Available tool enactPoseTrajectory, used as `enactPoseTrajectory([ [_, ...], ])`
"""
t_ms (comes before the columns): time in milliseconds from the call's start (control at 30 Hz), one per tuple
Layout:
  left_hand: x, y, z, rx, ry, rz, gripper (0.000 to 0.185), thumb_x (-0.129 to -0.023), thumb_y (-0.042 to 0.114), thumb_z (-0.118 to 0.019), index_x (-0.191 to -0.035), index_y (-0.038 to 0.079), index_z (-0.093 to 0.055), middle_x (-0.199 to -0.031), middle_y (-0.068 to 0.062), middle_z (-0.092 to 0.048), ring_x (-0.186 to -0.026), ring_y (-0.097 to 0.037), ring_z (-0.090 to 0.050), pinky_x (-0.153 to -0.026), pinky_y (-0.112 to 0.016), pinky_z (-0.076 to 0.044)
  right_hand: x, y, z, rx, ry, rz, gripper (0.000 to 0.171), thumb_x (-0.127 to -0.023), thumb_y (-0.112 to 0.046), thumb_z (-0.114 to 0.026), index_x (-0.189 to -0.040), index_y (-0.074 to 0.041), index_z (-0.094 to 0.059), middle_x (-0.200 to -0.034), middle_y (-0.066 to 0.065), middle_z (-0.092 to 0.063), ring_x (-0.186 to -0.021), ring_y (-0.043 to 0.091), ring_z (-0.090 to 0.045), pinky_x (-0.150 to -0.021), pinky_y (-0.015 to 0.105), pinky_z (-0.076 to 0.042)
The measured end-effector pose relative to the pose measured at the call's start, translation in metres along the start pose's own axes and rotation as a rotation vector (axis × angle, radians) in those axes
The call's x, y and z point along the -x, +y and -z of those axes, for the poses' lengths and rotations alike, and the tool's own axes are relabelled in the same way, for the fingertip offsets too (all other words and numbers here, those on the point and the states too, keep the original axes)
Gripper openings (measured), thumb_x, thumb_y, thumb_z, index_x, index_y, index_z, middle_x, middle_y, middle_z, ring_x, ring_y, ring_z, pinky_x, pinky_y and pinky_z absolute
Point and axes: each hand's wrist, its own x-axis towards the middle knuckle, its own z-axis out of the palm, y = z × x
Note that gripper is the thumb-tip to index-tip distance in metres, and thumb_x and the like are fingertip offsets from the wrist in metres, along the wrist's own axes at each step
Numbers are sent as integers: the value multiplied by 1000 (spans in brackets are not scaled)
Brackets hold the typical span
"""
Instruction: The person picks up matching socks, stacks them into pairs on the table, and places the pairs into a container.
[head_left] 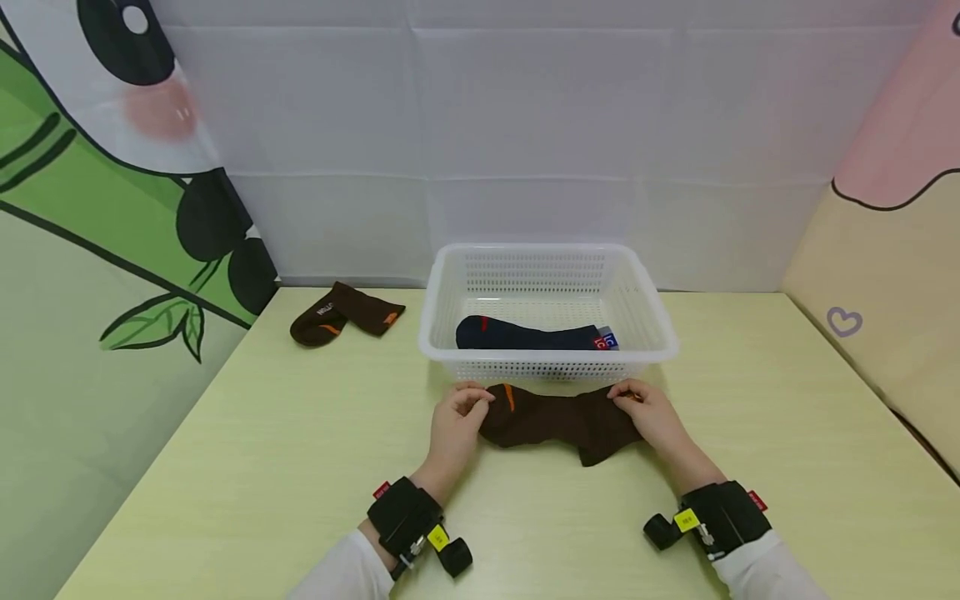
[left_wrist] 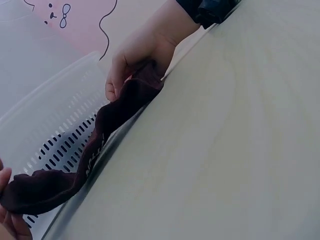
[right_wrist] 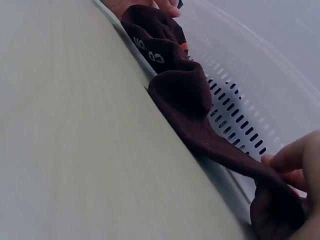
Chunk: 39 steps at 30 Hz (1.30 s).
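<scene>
A dark brown sock [head_left: 551, 417] with an orange stripe stretches between the two hands, just in front of the white basket. My left hand [head_left: 457, 421] pinches its left end near the stripe. The right hand [head_left: 651, 415] pinches its other end. Both wrist views show the sock sagging in wavy folds, with pale lettering on its side. In the right wrist view the right hand's fingers [right_wrist: 295, 160] hold one end of it, while the left hand [right_wrist: 150, 5] grips the far end.
The white perforated basket [head_left: 549, 357] stands at the back of the pale table [head_left: 300, 500]. Inside lies a navy sock [head_left: 525, 335] with red and blue tags. Another brown sock item [head_left: 345, 315], folded over, lies at the back left. A white cloth backdrop [head_left: 525, 125] rises behind.
</scene>
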Motion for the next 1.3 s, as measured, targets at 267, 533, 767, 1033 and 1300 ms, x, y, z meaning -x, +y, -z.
enactPoseTrajectory([
  [267,-7,-5,8,-335,-33,-37,17,-80,-1,-62,-95,-3,-71,-108,-14,-53,-92,-23,-52,-75,-24,-41,0,2,3,194,53,92,9,-85,1,-59,-91,2,-66,-84,11,-61,-69,11,-46,-63,24,-39],
  [533,-10,-12,13,-477,-76,-147,18,-84,-5,-60,-99,-8,-69,-107,-20,-52,-98,-31,-54,-85,-40,-47,1,2,2,265,82,143,8,-82,1,-65,-89,3,-65,-78,9,-61,-69,11,-50,-65,25,-42],
  [767,-10,-10,16,-557,-126,-157,20,-87,-5,-56,-104,-10,-67,-110,-22,-51,-104,-35,-54,-92,-46,-45,1,3,1,295,62,155,12,-83,3,-64,-94,5,-65,-86,15,-60,-76,20,-55,-69,30,-45],
  [1033,-10,-12,19,-718,-108,-220,22,-87,-4,-57,-105,-10,-67,-106,-21,-56,-96,-35,-59,-81,-46,-49,1,6,-1,319,51,170,18,-84,3,-62,-100,9,-63,-98,22,-56,-82,26,-58,-71,33,-45],
  [1300,-8,-10,15,-669,-91,-174,21,-88,14,-62,-105,5,-70,-111,-19,-53,-106,-40,-47,-83,-56,-32,1,7,-1,332,44,162,20,-85,1,-62,-103,9,-62,-100,22,-56,-82,26,-57,-72,36,-45],
])
